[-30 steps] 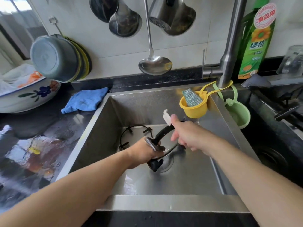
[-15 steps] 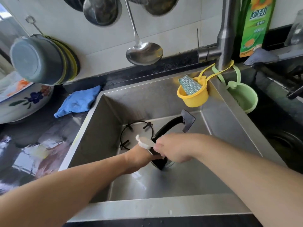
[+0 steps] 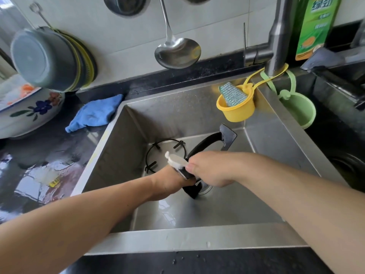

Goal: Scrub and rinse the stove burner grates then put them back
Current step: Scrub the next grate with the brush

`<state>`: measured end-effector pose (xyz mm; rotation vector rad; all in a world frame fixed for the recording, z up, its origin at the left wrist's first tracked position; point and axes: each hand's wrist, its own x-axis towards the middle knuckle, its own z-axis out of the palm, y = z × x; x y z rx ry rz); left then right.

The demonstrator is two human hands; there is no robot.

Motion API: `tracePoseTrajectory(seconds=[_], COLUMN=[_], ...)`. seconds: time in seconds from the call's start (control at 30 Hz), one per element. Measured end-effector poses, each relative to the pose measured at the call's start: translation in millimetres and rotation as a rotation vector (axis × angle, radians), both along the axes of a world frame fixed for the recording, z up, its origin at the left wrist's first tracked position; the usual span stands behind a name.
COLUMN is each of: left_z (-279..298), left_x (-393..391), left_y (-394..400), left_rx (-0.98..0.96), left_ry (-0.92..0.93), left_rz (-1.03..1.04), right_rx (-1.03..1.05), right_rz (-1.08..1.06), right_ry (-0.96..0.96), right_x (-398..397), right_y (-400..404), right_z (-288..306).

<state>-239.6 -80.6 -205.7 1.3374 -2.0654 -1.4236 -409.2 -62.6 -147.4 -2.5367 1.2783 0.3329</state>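
Both hands work low in the stainless sink (image 3: 197,238). Left hand (image 3: 169,180) grips the lower end of a black burner grate (image 3: 209,141) standing tilted over the drain. Right hand (image 3: 209,169) pinches a white brush (image 3: 175,160) against that grate. A second, ring-shaped grate (image 3: 166,153) lies flat behind. Farther back, a yellow holder (image 3: 235,111) with a scouring pad (image 3: 232,93) hangs from the faucet (image 3: 278,36).

We catch one readable label, up by the tap: the green dish soap bottle (image 3: 314,26) shows white Chinese characters "绿劲" across its top, with smaller print beneath too blurred for us to read.
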Motion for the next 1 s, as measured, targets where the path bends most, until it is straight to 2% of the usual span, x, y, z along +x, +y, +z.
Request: tracePoseTrajectory(seconds=[0.07,0.13,0.23,0.3,0.4,0.5,0.57,0.73,0.8,0.9,1.0], left_z=[-2.1,-3.2,-1.0,-1.0,0.4,-2.6,-1.5,2.3,-0.1,-0.4,-0.5], left_x=[0.7,3.1,5.0,4.2,3.0,5.6,7.2,1.7,2.3,7.3,8.1], left_y=[-2.6,-6.0,-6.8,-6.6,-5.6,-8.2,-8.5,-5.8,-6.0,-5.7,-8.5], left_rx=[0.028,0.000,0.060,0.022,0.010,0.030,0.069,0.037,0.058,0.113,0.143], left_ry=[0.001,-0.018,0.017,-0.004,0.009,0.004,0.021,0.041,0.072,0.089,0.099], left_rz=[-0.007,-0.049,0.010,-0.043,-0.039,-0.041,-0.010,-0.061,-0.078,-0.014,0.010], right_rx=[0.008,0.105,0.174,0.114,0.069,0.155,0.184,0.067,0.123,0.220,0.161], right_rz=[-0.004,-0.036,0.023,0.064,-0.026,-0.062,-0.009,0.058,0.050,-0.003,0.031], right_ry=[0.042,0.170,0.332,0.287,0.080,0.217,0.324,0.130,0.174,0.345,0.269], right_x=[2.8,-6.0,-22.1,-15.0,-2.1,-18.8,-28.4,0.4,-5.6,-26.1,-22.9], right_y=[0.5,3.2,6.8,4.5,-2.7,-0.3,5.1,-1.5,-0.4,4.1,4.2], right_z=[0.5,4.5,13.1,10.6,-3.1,-2.7,0.8,0.0,2.8,1.0,-6.9])
